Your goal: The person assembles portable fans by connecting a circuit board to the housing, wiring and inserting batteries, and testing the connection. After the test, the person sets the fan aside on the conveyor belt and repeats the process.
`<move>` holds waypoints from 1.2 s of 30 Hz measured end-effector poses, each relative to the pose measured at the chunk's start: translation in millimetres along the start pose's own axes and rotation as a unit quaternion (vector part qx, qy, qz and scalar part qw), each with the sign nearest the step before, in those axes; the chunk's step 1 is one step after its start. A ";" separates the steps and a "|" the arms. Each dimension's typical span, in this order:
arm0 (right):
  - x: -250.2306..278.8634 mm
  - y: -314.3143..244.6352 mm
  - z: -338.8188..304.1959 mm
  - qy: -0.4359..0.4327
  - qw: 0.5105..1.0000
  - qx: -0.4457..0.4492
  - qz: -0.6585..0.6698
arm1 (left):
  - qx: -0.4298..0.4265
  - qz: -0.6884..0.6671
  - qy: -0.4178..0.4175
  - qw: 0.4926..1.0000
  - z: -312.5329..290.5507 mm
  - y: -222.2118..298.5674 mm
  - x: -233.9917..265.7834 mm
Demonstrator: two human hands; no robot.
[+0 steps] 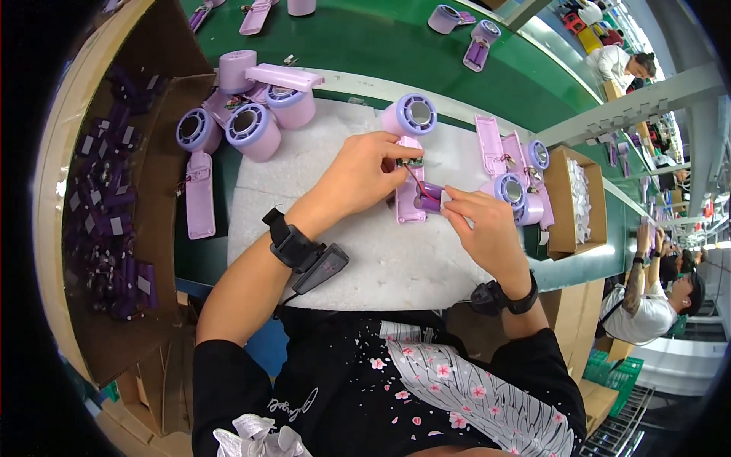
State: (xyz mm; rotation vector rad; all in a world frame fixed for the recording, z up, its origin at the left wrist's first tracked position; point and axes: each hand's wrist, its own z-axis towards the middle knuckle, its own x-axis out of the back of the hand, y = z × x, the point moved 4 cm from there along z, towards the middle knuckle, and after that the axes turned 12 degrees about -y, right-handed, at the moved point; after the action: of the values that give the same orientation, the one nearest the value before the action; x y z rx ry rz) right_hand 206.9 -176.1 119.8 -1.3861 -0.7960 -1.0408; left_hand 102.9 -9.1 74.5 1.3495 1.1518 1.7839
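Note:
A pink handheld fan lies in front of me on the white foam sheet [365, 266], its round head [417, 114] pointing away and its handle shell [410, 215] toward me. With fingers pinched, my left hand [364, 174] holds a small green circuit board [412, 162] at the upper part of the handle. My right hand [485, 227] grips a purple battery cell [429, 198] with a white label, just over the lower handle. A red wire [416, 180] runs between board and cell. My fingers hide part of both.
Several lilac fans [255, 133] lie at the left and more fans [512, 190] at the right. A deep cardboard box [171, 114] of purple cells stands left; a small carton [563, 217] of white pieces stands right. Beyond is a green conveyor [365, 46] carrying fan parts. Other people sit farther right.

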 end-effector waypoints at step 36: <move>5.7 54.0 12.1 0.045 0.994 -0.023 0.093 | 0.041 0.000 0.030 0.999 37.7 -4.8 -3.4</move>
State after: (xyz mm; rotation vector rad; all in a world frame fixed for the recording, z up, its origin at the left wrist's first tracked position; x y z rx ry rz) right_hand 260.2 -170.1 105.1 -1.4137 -0.5679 -0.9735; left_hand 139.9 0.4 72.5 1.3505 1.2690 1.8069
